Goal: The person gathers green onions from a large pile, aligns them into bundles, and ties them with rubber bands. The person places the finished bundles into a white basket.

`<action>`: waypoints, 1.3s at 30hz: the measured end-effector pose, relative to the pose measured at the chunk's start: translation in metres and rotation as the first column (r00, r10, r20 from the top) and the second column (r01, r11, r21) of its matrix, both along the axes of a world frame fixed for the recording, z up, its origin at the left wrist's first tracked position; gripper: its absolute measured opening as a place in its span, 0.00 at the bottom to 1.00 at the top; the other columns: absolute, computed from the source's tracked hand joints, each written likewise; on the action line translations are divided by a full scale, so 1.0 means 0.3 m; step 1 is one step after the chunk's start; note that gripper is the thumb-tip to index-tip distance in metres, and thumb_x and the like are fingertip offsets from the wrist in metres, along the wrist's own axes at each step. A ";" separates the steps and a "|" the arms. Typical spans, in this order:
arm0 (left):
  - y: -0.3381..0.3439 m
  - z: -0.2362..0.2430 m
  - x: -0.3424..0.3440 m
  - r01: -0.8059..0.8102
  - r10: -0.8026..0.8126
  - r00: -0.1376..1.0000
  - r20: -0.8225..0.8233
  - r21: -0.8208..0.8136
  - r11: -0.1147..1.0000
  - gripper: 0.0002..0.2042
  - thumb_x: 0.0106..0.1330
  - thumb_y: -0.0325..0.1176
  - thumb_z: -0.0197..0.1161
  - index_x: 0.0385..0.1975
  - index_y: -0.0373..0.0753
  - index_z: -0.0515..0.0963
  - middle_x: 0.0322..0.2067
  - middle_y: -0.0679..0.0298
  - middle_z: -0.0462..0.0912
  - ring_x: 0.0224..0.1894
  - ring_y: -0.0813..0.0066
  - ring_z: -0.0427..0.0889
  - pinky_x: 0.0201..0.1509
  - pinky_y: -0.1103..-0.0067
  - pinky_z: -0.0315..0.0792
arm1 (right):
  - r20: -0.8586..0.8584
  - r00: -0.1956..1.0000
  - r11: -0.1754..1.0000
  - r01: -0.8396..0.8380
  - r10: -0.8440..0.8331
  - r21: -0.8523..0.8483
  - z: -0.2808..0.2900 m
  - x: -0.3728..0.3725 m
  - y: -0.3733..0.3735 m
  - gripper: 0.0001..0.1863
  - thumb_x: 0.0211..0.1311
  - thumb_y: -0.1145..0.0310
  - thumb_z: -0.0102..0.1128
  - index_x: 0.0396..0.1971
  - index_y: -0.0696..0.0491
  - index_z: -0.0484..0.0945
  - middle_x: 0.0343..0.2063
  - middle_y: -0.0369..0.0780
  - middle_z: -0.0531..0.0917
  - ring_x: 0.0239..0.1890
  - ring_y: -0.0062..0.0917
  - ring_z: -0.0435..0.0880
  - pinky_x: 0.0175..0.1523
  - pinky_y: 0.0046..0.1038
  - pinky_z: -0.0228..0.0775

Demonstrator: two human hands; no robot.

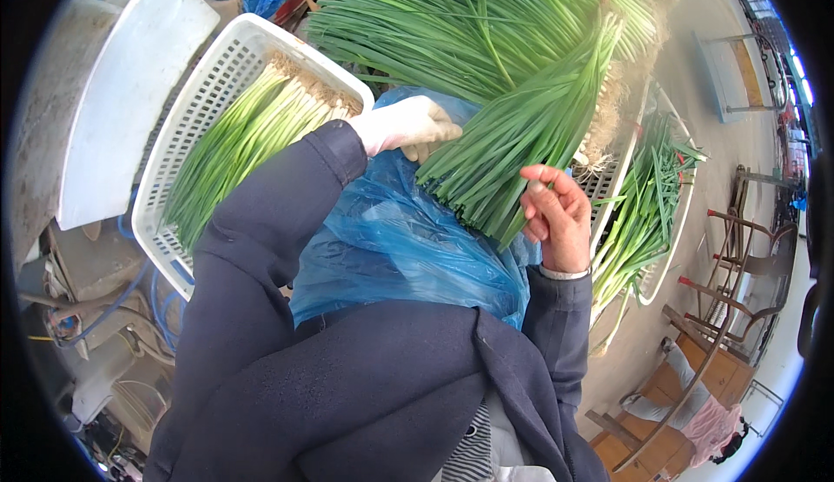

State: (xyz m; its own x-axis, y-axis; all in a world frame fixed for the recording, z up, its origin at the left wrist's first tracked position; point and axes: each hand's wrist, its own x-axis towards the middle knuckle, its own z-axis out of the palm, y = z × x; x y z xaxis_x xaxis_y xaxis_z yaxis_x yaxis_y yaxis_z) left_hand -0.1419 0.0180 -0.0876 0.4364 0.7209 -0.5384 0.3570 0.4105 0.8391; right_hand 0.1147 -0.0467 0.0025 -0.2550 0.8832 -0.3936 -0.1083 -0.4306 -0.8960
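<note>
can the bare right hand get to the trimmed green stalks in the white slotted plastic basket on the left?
Probably not directly. The bare right hand sits at the held bundle of long green stalks, and that bundle plus the gloved left hand lie between it and the white slotted plastic basket.

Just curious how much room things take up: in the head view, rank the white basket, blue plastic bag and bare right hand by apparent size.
1. white basket
2. blue plastic bag, close to the basket in size, so unsure
3. right hand, plainly smallest
</note>
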 end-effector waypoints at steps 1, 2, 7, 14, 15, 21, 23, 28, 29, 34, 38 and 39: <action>-0.018 0.004 -0.011 -0.015 0.014 1.000 -0.010 -0.017 1.000 0.17 0.69 0.47 0.60 0.39 0.37 0.83 0.25 0.68 0.82 0.23 0.80 0.79 0.26 0.82 0.72 | 0.011 1.000 1.000 -0.010 0.010 0.011 0.013 -0.019 0.019 0.10 0.68 0.73 0.55 0.46 0.58 0.77 0.20 0.34 0.77 0.13 0.10 0.63 0.17 0.14 0.54; -0.034 0.008 -0.021 -0.025 0.025 1.000 -0.005 -0.032 0.999 0.17 0.69 0.46 0.61 0.39 0.37 0.83 0.25 0.68 0.82 0.23 0.81 0.79 0.26 0.83 0.72 | 0.012 1.000 1.000 -0.016 0.016 0.021 0.018 -0.042 0.041 0.10 0.68 0.73 0.56 0.46 0.58 0.77 0.20 0.34 0.77 0.13 0.10 0.64 0.17 0.15 0.55; -0.066 0.012 -0.044 -0.133 0.131 0.991 0.034 0.072 0.988 0.12 0.64 0.40 0.66 0.35 0.36 0.83 0.24 0.68 0.82 0.22 0.82 0.77 0.25 0.83 0.70 | -0.047 0.997 0.995 -0.065 0.069 0.081 -0.041 -0.167 0.086 0.10 0.69 0.72 0.56 0.47 0.59 0.77 0.22 0.36 0.79 0.14 0.13 0.67 0.19 0.17 0.60; -0.067 -0.014 -0.086 -0.294 0.328 0.877 0.350 -0.149 0.944 0.12 0.64 0.41 0.66 0.34 0.38 0.81 0.26 0.69 0.81 0.26 0.81 0.78 0.29 0.83 0.69 | -0.083 0.995 0.977 0.031 -0.049 -0.211 -0.182 -0.213 0.099 0.12 0.70 0.71 0.54 0.48 0.59 0.77 0.24 0.38 0.80 0.16 0.15 0.70 0.21 0.20 0.64; -0.067 -0.016 -0.090 -0.298 0.341 0.865 0.368 -0.170 0.939 0.12 0.64 0.41 0.66 0.34 0.38 0.80 0.26 0.69 0.81 0.26 0.80 0.78 0.29 0.82 0.69 | -0.099 0.994 0.973 0.031 -0.055 -0.230 -0.189 -0.209 0.103 0.13 0.71 0.70 0.53 0.49 0.60 0.76 0.25 0.38 0.79 0.17 0.14 0.69 0.23 0.20 0.64; -0.073 -0.012 -0.073 -0.239 0.357 0.802 0.479 -0.291 0.926 0.12 0.64 0.42 0.67 0.34 0.39 0.80 0.27 0.67 0.81 0.27 0.76 0.79 0.30 0.81 0.70 | -0.318 0.929 0.945 0.082 -0.187 -0.316 -0.209 -0.231 0.147 0.10 0.70 0.66 0.56 0.42 0.57 0.77 0.27 0.37 0.79 0.19 0.15 0.69 0.24 0.19 0.64; -0.079 -0.006 -0.067 -0.189 0.303 0.795 0.525 -0.260 0.947 0.12 0.64 0.42 0.66 0.35 0.38 0.80 0.27 0.67 0.81 0.26 0.76 0.79 0.29 0.81 0.70 | -0.376 0.899 0.942 0.104 -0.227 -0.320 -0.218 -0.239 0.157 0.07 0.69 0.67 0.58 0.38 0.55 0.77 0.27 0.37 0.79 0.21 0.16 0.72 0.25 0.19 0.67; -0.089 0.003 -0.074 -0.274 0.362 0.825 0.434 -0.254 0.928 0.14 0.68 0.43 0.62 0.38 0.36 0.79 0.27 0.66 0.81 0.25 0.77 0.80 0.29 0.81 0.71 | -0.374 0.888 0.941 0.157 -0.268 -0.301 -0.246 -0.236 0.147 0.04 0.69 0.71 0.57 0.38 0.55 0.76 0.34 0.40 0.83 0.26 0.17 0.78 0.31 0.21 0.76; -0.090 0.002 -0.075 -0.253 0.340 0.834 0.435 -0.246 0.935 0.14 0.68 0.43 0.62 0.38 0.36 0.79 0.27 0.65 0.81 0.26 0.76 0.80 0.29 0.81 0.71 | -0.387 0.878 0.938 0.165 -0.280 -0.304 -0.252 -0.235 0.143 0.04 0.68 0.71 0.57 0.38 0.56 0.76 0.35 0.41 0.83 0.26 0.17 0.78 0.31 0.21 0.76; -0.099 -0.006 -0.060 -0.202 0.306 0.856 0.417 -0.275 0.940 0.15 0.69 0.43 0.60 0.40 0.35 0.79 0.28 0.63 0.82 0.26 0.75 0.81 0.29 0.80 0.73 | -0.414 0.842 0.917 0.207 -0.345 -0.341 -0.268 -0.222 0.149 0.06 0.64 0.80 0.54 0.38 0.55 0.74 0.33 0.42 0.82 0.21 0.17 0.71 0.27 0.21 0.69; -0.109 -0.001 -0.035 -0.217 0.298 0.877 0.376 -0.242 0.946 0.13 0.69 0.41 0.60 0.39 0.35 0.78 0.29 0.61 0.83 0.26 0.74 0.81 0.30 0.80 0.73 | -0.263 0.876 0.891 0.311 -0.403 -0.330 -0.258 -0.240 0.165 0.06 0.62 0.80 0.50 0.33 0.55 0.75 0.24 0.37 0.77 0.17 0.16 0.65 0.26 0.20 0.65; -0.110 0.004 -0.030 -0.219 0.295 0.887 0.355 -0.237 0.946 0.12 0.70 0.40 0.59 0.39 0.36 0.79 0.28 0.63 0.83 0.26 0.76 0.81 0.29 0.81 0.73 | -0.218 0.882 0.887 0.345 -0.418 -0.307 -0.251 -0.256 0.160 0.07 0.62 0.79 0.48 0.30 0.55 0.76 0.22 0.36 0.75 0.17 0.15 0.65 0.26 0.20 0.66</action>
State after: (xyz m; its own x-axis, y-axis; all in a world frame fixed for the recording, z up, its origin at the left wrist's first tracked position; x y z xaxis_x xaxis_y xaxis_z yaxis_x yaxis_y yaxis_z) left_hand -0.1510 -0.0150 -0.0866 0.4476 0.7395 -0.5027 -0.1140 0.6048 0.7882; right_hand 0.0378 0.0012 -0.0730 -0.0469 0.8133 -0.5800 -0.5326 -0.5116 -0.6743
